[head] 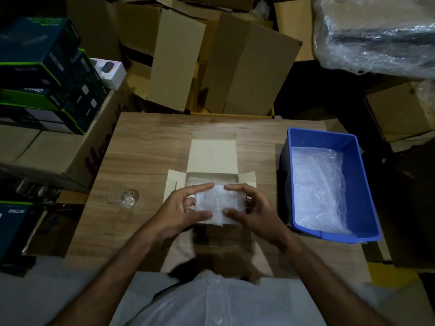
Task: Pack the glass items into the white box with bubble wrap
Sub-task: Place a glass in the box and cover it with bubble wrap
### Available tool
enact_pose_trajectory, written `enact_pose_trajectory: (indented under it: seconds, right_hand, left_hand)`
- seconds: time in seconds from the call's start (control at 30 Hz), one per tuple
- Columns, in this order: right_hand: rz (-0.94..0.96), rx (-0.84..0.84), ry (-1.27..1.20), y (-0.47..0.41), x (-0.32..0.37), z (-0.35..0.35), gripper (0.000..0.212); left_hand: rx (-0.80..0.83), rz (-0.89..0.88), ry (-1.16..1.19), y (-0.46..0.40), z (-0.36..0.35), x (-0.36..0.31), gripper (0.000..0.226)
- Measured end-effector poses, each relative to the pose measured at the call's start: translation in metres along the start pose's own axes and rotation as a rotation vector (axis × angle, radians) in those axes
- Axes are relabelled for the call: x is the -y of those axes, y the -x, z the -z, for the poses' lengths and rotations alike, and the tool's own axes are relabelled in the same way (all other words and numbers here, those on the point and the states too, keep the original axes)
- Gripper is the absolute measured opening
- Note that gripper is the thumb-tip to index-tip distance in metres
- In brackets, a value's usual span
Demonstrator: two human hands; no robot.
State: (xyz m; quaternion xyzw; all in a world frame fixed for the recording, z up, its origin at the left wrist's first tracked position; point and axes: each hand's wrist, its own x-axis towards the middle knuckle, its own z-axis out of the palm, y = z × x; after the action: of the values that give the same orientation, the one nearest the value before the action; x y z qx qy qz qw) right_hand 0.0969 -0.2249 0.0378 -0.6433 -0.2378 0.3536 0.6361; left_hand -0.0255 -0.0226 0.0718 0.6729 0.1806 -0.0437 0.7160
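Note:
A bundle of bubble wrap (217,203) is held over the open white box (211,156), whose lid flap stands up at the back. My left hand (181,209) grips the bundle's left side and my right hand (253,208) grips its right side, fingers on top and thumbs at the near edge. More bubble wrap lines the inside of the box behind the bundle. A clear glass (126,198) lies on the wooden table (146,147) to the left of the box. What the bundle contains is hidden.
A blue plastic bin (362,175) with bubble wrap sheets (317,187) stands on the table's right. Dark product boxes (42,76) are stacked at the left. Brown cardboard cartons (211,62) crowd the back, and a plastic-wrapped load (381,31) sits at the top right.

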Motion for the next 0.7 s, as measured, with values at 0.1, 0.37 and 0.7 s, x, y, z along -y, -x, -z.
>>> enact_pose_trajectory:
  seconds: [0.1,0.37,0.7]
  right_hand:
    - [-0.039,0.029,0.178,0.000,-0.011,0.009,0.073]
    - [0.205,-0.092,0.665,-0.011,-0.017,0.012,0.029]
    - [0.251,-0.090,0.941,-0.033,0.000,0.030,0.022]
  left_hand:
    - [0.032,0.032,-0.153,-0.009,0.004,0.013,0.081]
    - [-0.141,-0.147,-0.581,-0.037,-0.011,0.040,0.035]
    - [-0.182,-0.020,-0.564,-0.075,0.003,0.079,0.096]
